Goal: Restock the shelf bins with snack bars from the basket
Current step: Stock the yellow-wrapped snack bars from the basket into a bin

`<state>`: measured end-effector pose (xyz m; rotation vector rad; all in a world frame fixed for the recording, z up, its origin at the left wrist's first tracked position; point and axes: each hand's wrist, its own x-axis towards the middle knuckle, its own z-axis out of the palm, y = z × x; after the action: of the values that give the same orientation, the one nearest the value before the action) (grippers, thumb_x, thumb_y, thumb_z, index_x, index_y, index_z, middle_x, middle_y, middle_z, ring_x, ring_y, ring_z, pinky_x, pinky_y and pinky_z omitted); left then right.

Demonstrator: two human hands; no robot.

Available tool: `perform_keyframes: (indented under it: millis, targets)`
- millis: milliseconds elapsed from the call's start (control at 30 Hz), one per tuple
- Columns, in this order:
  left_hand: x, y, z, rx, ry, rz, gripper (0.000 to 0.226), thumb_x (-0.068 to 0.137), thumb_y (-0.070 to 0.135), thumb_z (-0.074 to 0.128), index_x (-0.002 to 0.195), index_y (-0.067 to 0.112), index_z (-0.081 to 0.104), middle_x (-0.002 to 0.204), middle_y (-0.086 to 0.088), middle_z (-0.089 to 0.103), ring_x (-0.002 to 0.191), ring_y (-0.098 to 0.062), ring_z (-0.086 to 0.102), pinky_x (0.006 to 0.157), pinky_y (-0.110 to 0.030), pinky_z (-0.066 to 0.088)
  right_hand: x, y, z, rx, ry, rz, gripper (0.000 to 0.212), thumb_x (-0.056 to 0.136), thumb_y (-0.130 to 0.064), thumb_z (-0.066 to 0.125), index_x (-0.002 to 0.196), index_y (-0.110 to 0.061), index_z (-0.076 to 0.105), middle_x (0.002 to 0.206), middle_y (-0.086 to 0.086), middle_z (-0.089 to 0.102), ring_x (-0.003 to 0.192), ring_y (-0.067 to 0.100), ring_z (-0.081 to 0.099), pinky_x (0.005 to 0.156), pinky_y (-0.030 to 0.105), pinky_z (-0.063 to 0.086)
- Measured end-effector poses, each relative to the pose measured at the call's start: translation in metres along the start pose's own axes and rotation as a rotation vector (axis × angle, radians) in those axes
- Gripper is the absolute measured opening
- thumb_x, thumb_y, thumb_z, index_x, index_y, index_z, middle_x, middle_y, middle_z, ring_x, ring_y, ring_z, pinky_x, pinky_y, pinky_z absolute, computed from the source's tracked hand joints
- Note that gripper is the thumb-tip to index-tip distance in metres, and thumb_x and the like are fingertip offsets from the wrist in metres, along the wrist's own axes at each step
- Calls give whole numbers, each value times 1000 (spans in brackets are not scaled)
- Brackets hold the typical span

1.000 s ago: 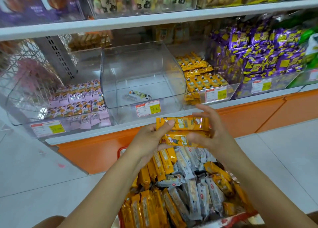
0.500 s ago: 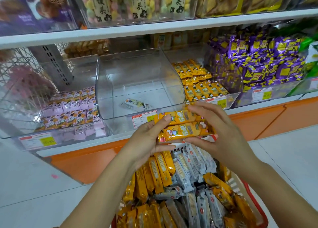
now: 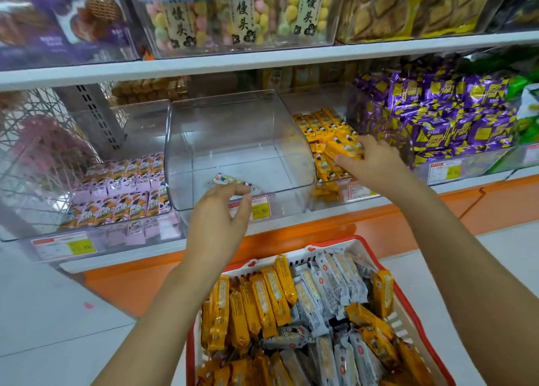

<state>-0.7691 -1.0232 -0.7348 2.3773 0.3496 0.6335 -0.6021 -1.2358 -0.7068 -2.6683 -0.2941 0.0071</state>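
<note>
A red basket sits low in front of me, packed with orange snack bars and grey-white snack bars. My right hand reaches into the shelf bin of orange bars and grips a small stack of orange bars on top of the pile there. My left hand hovers empty, fingers loosely spread, before the front lip of the clear middle bin. That bin holds a single pale wrapped bar.
A bin of pink-wrapped bars stands left of the clear bin, and purple packets fill the bin at the right. Price labels line the shelf edge above an orange base. An upper shelf overhangs the bins.
Both hands held the orange bars above the basket before. The right hand has carried them up and right into the orange-bar bin; the left hand has let go and now hangs empty.
</note>
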Motion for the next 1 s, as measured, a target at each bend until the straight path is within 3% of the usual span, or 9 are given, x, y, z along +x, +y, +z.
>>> perform_keyframes:
  millis: [200, 367, 467, 567, 633, 733, 833, 933, 1000]
  targets:
    - [0, -8, 11, 39, -68, 46, 18, 93, 18, 56, 102, 14, 71, 104, -1, 65, 99, -16, 58, 80, -20, 37, 33, -25, 38, -245, -117, 109, 65, 96, -59, 33, 150, -25, 22, 152, 19, 26, 141, 38, 20, 111, 52, 21]
    - [0, -12, 6, 23, -67, 54, 18, 93, 17, 56, 101, 13, 71, 100, 2, 62, 97, -13, 56, 78, -18, 36, 33, -33, 51, -164, -142, 47, 56, 102, -49, 14, 150, -22, 23, 151, 22, 23, 137, 43, 27, 110, 52, 26]
    - [-1, -14, 3, 11, -46, 73, 17, 92, 14, 56, 99, 12, 71, 93, 6, 59, 92, -11, 54, 76, -16, 34, 30, -28, 48, -72, -123, -10, 50, 104, -40, 13, 141, -17, 39, 140, 24, 37, 128, 40, 38, 99, 47, 36]
    - [-3, -16, -1, -11, -32, 96, 17, 93, 13, 55, 98, 14, 71, 92, 9, 58, 91, -8, 54, 72, -9, 35, 22, -18, 45, -55, 27, -110, 58, 99, -38, 11, 96, -4, 58, 100, 21, 57, 99, 35, 49, 79, 40, 35]
    - [-7, -15, -4, -31, -42, 123, 16, 93, 14, 55, 96, 14, 71, 93, 8, 60, 88, -6, 54, 72, -2, 35, 6, -13, 43, 52, 242, -167, 57, 93, -43, 21, 85, -5, 62, 89, 17, 55, 91, 32, 49, 77, 36, 33]
    - [-19, -18, -8, -4, -118, 134, 18, 93, 18, 55, 83, 12, 68, 84, 2, 66, 75, -12, 58, 71, -24, 46, -40, -11, 47, 241, 452, -284, 21, 97, -21, 49, 81, -11, 57, 81, -1, 46, 74, 13, 46, 63, 20, 28]
    - [-38, -30, -10, 120, -383, 51, 27, 94, 28, 54, 72, 14, 61, 63, 1, 58, 58, -13, 53, 58, -31, 42, -98, -15, 66, 324, 293, -377, 25, 96, -19, 53, 72, -15, 47, 67, -11, 40, 59, 0, 40, 55, 10, 31]
    - [-63, -56, -6, 349, -645, -9, 34, 95, 33, 52, 74, 8, 60, 68, -7, 59, 67, -23, 57, 61, -34, 43, -142, -15, 110, 229, -36, -395, 27, 96, -25, 54, 70, -18, 49, 65, -8, 46, 59, 4, 43, 57, 23, 34]
    - [-82, -79, -3, 446, -832, -67, 34, 95, 31, 49, 71, 7, 56, 74, -11, 57, 75, -27, 57, 64, -34, 42, -171, -19, 141, 128, -305, -350, 22, 96, -35, 54, 84, -17, 56, 79, 0, 59, 68, 14, 53, 61, 31, 40]
